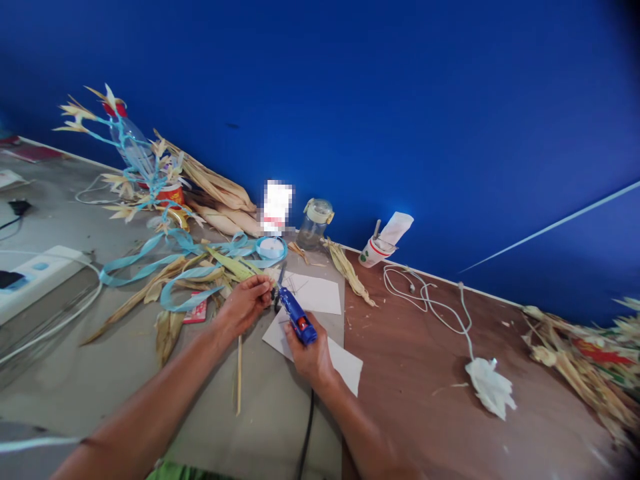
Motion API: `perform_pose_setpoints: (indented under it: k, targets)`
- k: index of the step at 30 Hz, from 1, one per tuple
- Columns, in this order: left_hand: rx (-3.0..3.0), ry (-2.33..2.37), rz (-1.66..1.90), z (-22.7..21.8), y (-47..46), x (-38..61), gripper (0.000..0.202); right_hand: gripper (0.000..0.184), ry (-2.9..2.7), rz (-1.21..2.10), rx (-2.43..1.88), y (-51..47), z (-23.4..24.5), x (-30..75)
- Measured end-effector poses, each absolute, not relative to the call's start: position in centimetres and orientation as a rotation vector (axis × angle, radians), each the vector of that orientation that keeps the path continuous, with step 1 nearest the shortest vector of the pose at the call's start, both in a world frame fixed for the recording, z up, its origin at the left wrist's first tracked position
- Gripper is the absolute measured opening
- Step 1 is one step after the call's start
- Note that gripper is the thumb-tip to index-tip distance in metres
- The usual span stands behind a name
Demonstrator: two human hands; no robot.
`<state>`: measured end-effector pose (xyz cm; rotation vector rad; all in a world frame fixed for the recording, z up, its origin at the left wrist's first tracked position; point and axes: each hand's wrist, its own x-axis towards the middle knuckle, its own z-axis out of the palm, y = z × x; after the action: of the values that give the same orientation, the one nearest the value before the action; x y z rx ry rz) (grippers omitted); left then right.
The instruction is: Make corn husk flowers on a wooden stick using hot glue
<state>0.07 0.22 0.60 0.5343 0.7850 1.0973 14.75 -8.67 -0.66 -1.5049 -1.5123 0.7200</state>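
Since the blue, tubular plastic glue gun [295, 310] presumably needs steadying, our right hand [311, 350] clamps its fingers round it; our left hand [250, 301] pinches fingertips together, contents unclear.

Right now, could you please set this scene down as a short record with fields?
Left hand: pinching something small and pale, too small to identify
Right hand: gripping a blue glue gun, its nozzle close to the left fingertips
Near the hands: white card
Left side: light-blue ribbon, dried husks
Along the blue wall: lidded clear jar, white cup
Right side: white cable, crumpled tissue
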Motion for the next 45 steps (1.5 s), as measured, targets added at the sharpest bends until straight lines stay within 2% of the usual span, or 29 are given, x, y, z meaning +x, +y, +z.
perform_pose_setpoints:
  k: [14, 36, 45]
  targets:
    - [0.45, 0.661, 1.055, 0.7, 0.2, 0.1, 0.006, 0.015, -1.517, 0.726, -1.507, -8.6, -0.7, 14.5]
    - [0.722, 0.897, 1.131, 1.1, -0.5, 0.9, 0.015, 0.017, -1.51, 0.685, -1.535, -8.4, -0.7, 14.6]
    - [0.744, 0.906, 1.14, 1.1, -0.5, 0.9, 0.013, 0.017, -1.518, 0.7, -1.544, -8.4, -0.9, 14.6]
